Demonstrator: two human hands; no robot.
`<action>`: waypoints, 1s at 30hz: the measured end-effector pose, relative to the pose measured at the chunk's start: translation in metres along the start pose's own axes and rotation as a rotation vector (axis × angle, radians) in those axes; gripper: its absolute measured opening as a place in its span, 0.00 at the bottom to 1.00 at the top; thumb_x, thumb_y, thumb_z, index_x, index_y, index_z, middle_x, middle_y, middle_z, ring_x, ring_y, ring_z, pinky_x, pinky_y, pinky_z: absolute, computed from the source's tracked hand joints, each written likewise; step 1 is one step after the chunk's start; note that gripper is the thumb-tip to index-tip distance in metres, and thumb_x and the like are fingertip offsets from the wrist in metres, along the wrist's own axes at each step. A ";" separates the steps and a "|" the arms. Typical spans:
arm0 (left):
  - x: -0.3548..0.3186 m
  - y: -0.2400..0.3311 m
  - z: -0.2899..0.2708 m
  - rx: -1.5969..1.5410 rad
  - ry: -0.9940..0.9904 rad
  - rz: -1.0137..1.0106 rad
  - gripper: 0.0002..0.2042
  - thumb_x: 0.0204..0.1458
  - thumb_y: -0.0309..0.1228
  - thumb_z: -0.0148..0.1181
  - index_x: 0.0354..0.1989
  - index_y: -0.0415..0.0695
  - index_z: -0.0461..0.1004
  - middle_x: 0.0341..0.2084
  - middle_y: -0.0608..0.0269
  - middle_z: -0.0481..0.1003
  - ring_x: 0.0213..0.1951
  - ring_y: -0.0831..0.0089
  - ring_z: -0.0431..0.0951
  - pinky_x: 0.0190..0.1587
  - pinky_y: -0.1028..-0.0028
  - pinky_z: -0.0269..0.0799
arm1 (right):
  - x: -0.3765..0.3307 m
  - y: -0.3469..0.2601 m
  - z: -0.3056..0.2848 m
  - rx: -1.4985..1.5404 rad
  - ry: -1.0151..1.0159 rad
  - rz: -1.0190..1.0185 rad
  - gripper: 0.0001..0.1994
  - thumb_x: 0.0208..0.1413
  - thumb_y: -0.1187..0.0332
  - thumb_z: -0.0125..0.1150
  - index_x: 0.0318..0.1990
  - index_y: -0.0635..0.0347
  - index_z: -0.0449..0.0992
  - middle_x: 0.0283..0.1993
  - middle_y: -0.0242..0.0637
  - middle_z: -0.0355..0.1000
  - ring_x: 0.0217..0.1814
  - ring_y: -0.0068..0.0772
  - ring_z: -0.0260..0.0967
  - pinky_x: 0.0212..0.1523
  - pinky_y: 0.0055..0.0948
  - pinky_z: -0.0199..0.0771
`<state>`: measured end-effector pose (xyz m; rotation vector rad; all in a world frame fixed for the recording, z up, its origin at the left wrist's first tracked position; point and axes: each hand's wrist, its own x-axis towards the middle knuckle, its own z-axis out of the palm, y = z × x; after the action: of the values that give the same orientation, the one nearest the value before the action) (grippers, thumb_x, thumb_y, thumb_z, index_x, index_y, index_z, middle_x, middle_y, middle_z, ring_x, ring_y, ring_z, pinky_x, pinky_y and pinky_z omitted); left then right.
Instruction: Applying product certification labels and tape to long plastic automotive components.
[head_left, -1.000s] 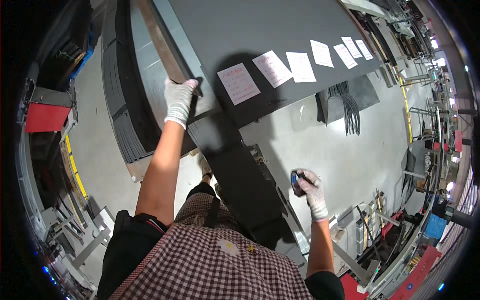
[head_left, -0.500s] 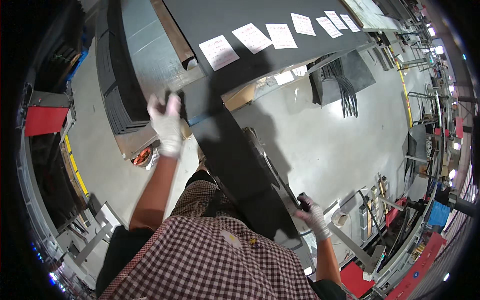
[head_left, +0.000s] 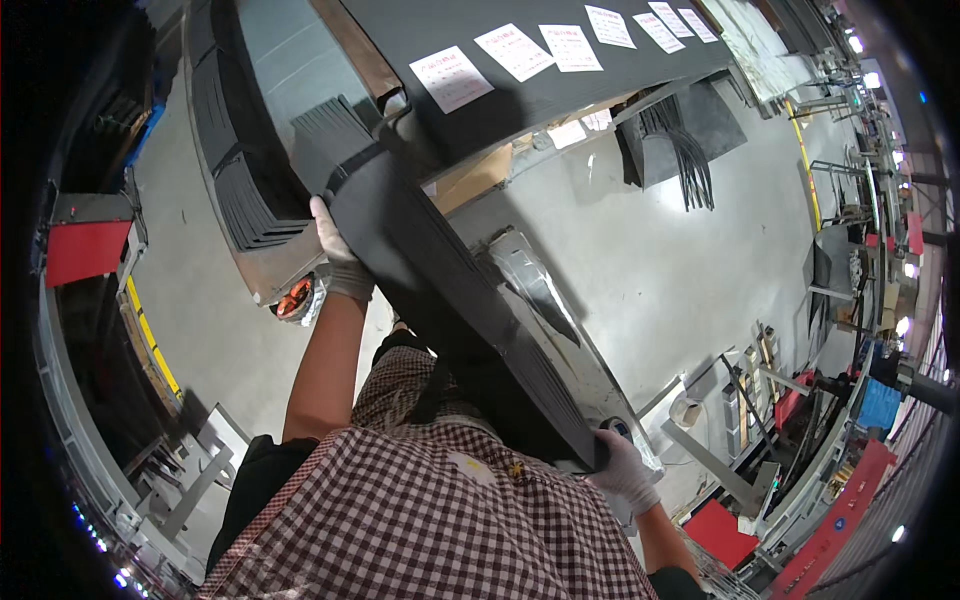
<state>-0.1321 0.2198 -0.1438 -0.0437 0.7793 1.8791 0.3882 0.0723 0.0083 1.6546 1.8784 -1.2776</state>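
A long bundle of stacked black foam-like strips (head_left: 430, 270), with a band around its far part, slants across in front of my body. My left hand (head_left: 340, 245), in a white glove, grips its left side near the far end. At the near right end, my right hand (head_left: 622, 470), also gloved, holds the bundle's end; some of its fingers are hidden. Beneath the bundle shows a narrow metal-edged bench (head_left: 560, 330). A small dark round object (head_left: 617, 427) sits close to my right hand; its kind is unclear.
More banded black strips (head_left: 255, 200) are stacked on the left. Several white printed sheets (head_left: 450, 80) lie on the black-topped table (head_left: 400, 25) ahead. A container with orange items (head_left: 295, 298) stands low at left. Dark strips hang over a grey sheet (head_left: 725, 130) beyond the pale floor.
My left hand, raised and blurred before, now grips the black bundle's far end. The bundle has lifted and tilted, uncovering more of the bench; my right hand has come in to its near end.
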 end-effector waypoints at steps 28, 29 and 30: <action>-0.165 -0.028 -0.059 -0.012 -0.482 -0.742 0.36 0.46 0.45 0.70 0.63 0.46 0.67 0.60 0.56 0.70 0.61 0.55 0.69 0.67 0.53 0.60 | -0.169 0.096 0.049 -0.488 0.182 0.353 0.41 0.17 0.48 0.82 0.45 0.52 0.72 0.42 0.43 0.72 0.47 0.49 0.71 0.54 0.50 0.68; -0.164 -0.034 -0.072 -0.107 -0.513 -0.661 0.36 0.45 0.45 0.70 0.63 0.45 0.67 0.59 0.55 0.71 0.60 0.55 0.70 0.66 0.53 0.60 | -0.167 0.089 0.042 -0.529 0.279 0.307 0.40 0.17 0.48 0.82 0.45 0.51 0.72 0.41 0.41 0.72 0.47 0.49 0.71 0.54 0.51 0.68; -0.158 -0.036 -0.084 -0.246 -0.502 -0.636 0.37 0.45 0.47 0.69 0.64 0.45 0.66 0.60 0.54 0.69 0.61 0.55 0.69 0.67 0.53 0.58 | -0.165 0.078 0.036 -0.566 0.378 0.266 0.40 0.17 0.49 0.81 0.45 0.50 0.71 0.40 0.40 0.71 0.46 0.49 0.70 0.54 0.51 0.68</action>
<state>-0.0582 0.0553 -0.1690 0.0243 0.1495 1.2825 0.4936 -0.0635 0.0795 1.8107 1.8901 -0.2920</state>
